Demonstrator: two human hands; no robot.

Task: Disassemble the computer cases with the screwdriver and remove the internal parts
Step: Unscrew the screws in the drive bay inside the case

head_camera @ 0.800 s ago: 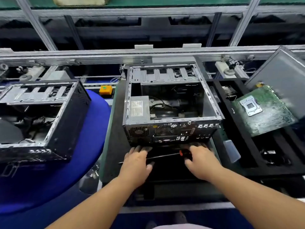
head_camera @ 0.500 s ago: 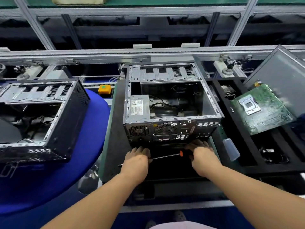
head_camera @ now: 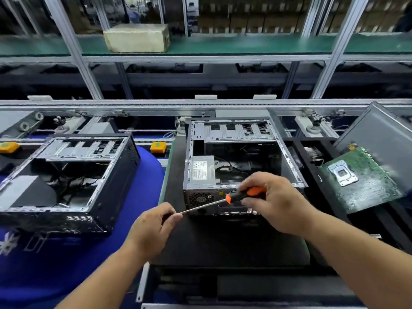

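An open grey computer case (head_camera: 236, 134) lies on a black mat (head_camera: 211, 239) in the middle, its rear panel toward me, with a silver power supply (head_camera: 201, 170) inside at the left. My right hand (head_camera: 276, 204) grips the orange-and-black handle of a screwdriver (head_camera: 243, 195) in front of the rear panel. The metal shaft runs down and left to my left hand (head_camera: 151, 228), which pinches its tip. A second open black case (head_camera: 73, 175) lies to the left on blue cloth.
A green motherboard (head_camera: 363, 179) leans in a black tray at the right, with a grey side panel (head_camera: 383, 139) behind it. Orange button boxes (head_camera: 157, 147) sit along the conveyor rail. A cardboard box (head_camera: 137, 37) stands on the green shelf above.
Both hands have lifted the screwdriver off the mat, up in front of the case's rear panel. The view has tilted upward, showing the upper shelf.
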